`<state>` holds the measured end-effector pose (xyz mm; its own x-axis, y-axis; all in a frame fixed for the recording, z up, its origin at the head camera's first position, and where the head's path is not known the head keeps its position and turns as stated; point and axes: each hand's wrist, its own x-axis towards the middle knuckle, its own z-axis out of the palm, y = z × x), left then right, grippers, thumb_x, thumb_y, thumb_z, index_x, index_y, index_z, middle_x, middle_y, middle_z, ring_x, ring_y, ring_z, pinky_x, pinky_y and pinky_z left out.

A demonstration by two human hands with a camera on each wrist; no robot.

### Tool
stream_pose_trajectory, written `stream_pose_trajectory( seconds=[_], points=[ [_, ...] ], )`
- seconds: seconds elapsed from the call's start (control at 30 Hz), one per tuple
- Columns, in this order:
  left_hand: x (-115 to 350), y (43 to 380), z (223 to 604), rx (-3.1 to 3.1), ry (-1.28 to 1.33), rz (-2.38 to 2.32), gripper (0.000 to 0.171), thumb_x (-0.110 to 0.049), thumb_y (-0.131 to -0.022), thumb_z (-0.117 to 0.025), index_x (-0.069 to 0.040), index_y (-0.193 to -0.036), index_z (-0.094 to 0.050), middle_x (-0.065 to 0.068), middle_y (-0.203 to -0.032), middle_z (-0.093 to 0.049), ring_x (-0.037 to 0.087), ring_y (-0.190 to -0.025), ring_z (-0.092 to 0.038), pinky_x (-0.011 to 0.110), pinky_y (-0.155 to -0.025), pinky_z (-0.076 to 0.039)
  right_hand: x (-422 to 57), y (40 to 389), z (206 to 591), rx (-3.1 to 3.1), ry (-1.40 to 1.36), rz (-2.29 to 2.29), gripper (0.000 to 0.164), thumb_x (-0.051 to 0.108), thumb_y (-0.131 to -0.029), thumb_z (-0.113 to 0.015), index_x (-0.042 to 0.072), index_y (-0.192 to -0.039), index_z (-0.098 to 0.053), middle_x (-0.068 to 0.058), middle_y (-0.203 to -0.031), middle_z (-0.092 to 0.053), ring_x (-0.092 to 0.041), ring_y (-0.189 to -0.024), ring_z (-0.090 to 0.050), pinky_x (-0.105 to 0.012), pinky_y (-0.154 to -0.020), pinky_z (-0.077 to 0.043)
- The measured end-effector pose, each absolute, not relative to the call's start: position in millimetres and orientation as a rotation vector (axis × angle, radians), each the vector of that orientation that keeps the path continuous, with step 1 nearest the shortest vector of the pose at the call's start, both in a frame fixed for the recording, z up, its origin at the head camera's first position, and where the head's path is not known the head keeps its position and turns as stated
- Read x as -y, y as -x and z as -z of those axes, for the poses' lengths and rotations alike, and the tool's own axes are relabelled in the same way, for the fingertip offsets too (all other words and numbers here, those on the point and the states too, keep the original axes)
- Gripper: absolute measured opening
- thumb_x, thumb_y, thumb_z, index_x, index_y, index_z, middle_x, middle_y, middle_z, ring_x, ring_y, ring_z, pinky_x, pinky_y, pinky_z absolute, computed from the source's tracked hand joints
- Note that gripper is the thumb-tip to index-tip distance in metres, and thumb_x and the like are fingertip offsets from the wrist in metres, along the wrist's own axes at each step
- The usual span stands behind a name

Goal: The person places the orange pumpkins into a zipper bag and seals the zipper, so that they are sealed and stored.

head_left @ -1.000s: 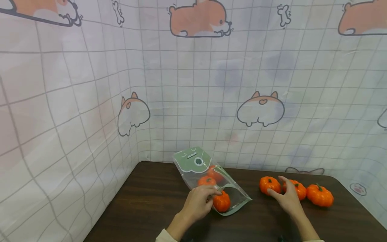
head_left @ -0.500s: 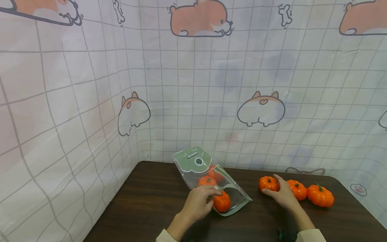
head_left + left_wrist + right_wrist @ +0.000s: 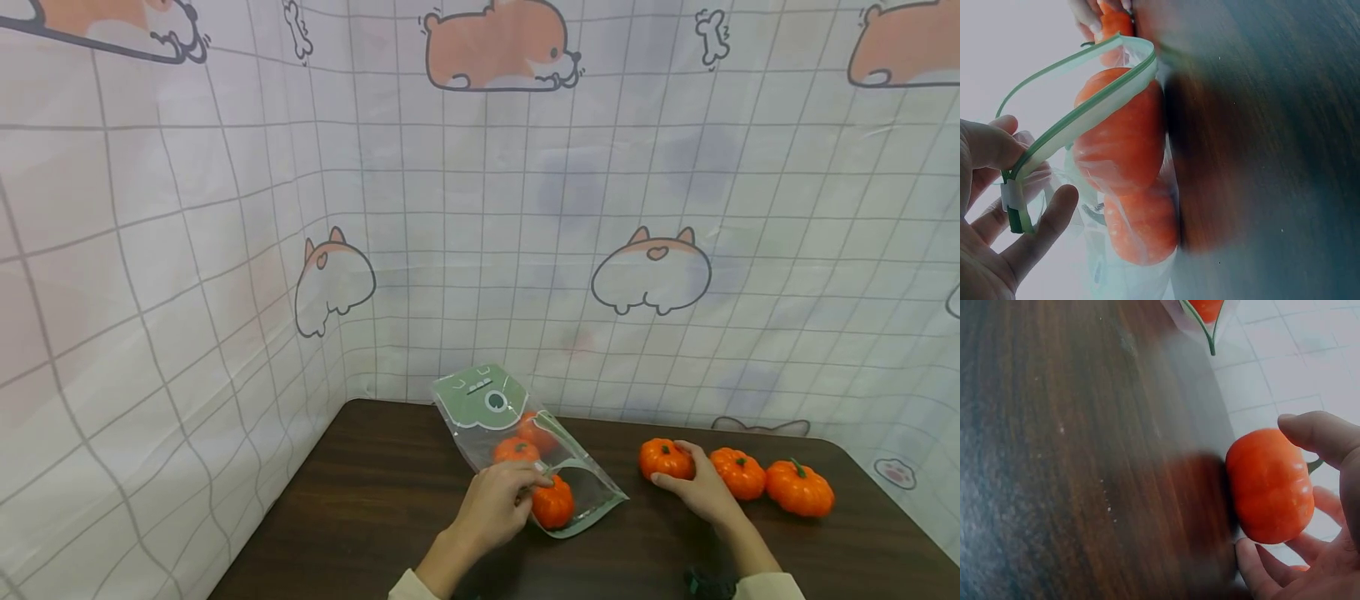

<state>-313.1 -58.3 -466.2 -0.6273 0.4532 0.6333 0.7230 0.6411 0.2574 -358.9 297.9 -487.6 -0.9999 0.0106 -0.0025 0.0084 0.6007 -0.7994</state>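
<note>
A clear zip bag (image 3: 480,398) with a green cartoon print lies on the table, its mouth toward me and spread apart. Inside it show three small orange pumpkins, the nearest pumpkin (image 3: 552,502) just within the mouth. My left hand (image 3: 492,506) pinches the bag's rim at one end; the green zip strip (image 3: 1079,112) and its white slider (image 3: 1013,195) show by the fingers in the left wrist view. To the right, my right hand (image 3: 701,487) holds another pumpkin (image 3: 1270,486), thumb on one side and fingers curled at the other.
Two more pumpkins sit side by side right of my right hand, a middle pumpkin (image 3: 738,473) and an outer pumpkin (image 3: 799,488). The dark wooden table (image 3: 360,500) ends at a white grid-patterned curtain (image 3: 480,275) behind and on the left.
My right hand has moved left from between the pumpkins and closed round the leftmost one, which has shifted slightly left. My left hand keeps its place on the bag.
</note>
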Motion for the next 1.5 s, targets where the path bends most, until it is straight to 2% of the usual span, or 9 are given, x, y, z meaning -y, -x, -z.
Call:
stream_pose_trajectory(
  seconds=[0.37, 1.07, 1.5],
  points=[
    [58.3, 313.4, 466.4, 2.334, 0.925, 0.679, 0.030, 0.000, -0.081, -0.072, -0.021, -0.100, -0.081, -0.008, -0.110, -0.078, 0.007, -0.104, -0.072, 0.027, -0.081, -0.058, -297.5, 356.4, 489.3, 2.796, 0.047, -1.458, 0.092, 0.038, -0.094, -0.071, 0.003, -0.158, -0.015, -0.034, -0.163, -0.018, -0.054, -0.144, -0.029, -0.069, -0.115, -0.027],
    [59.0, 312.9, 469.6, 2.343, 0.911, 0.684, 0.030, 0.000, -0.080, -0.072, -0.021, -0.100, -0.081, -0.009, -0.110, -0.078, 0.008, -0.104, -0.072, 0.030, -0.084, -0.058, -295.3, 354.3, 500.1, 2.782, 0.057, -1.350, 0.085, 0.041, -0.092, -0.074, 0.003, -0.150, -0.026, -0.035, -0.154, -0.035, -0.053, -0.137, -0.041, -0.066, -0.111, -0.033],
    [60.3, 312.8, 467.2, 2.356, 0.908, 0.683, 0.031, 0.001, -0.080, -0.072, -0.021, -0.101, -0.081, -0.009, -0.110, -0.078, 0.007, -0.105, -0.072, 0.029, -0.085, -0.058, -299.1, 349.4, 499.2, 2.794, -0.001, -1.384, 0.082, 0.040, -0.093, -0.073, 0.001, -0.149, -0.026, -0.038, -0.155, -0.030, -0.057, -0.141, -0.033, -0.069, -0.113, -0.029]
  ],
)
